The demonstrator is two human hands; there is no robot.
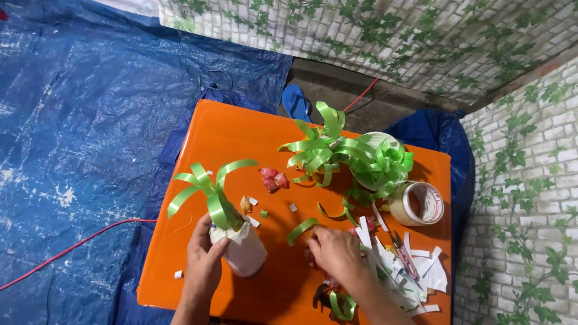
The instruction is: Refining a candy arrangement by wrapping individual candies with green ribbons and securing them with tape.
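My left hand [204, 259] grips a small bottle wrapped in white paper [245, 251], which lies tilted on the orange table [229, 129]. Green ribbon leaves [209, 189] sprout from the bottle's top like a palm. My right hand [335, 253] rests palm down on the table among paper scraps, next to a loose green ribbon strip [300, 229]; I cannot tell if its fingers pinch anything.
Two more green ribbon plants [346, 153] stand at the back of the table. A roll of tape [418, 204], scissors with pink handles [402, 253], white paper strips [421, 271] and red scraps [273, 179] lie around. A blue tarp [78, 120] covers the floor, crossed by a red cable [72, 245].
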